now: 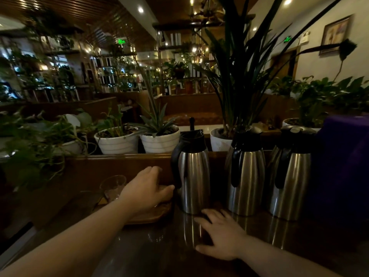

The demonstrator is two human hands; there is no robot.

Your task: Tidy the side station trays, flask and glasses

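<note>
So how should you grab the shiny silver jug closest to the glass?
Take the leftmost steel flask by its black loop handle, coming from its left side. The handle faces that way, toward the left hand, and the smooth round body looks slippery.

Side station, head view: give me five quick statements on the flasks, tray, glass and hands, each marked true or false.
1. Three steel flasks stand on the counter: left flask, middle flask, right flask. True.
2. The right hand grips a flask handle. False: it lies flat on the counter, open.
3. The left hand is over the wooden tray. True.
4. A clear glass stands to the left of the left hand. True.
5. The left flask lies on its side. False: it stands upright.
</note>
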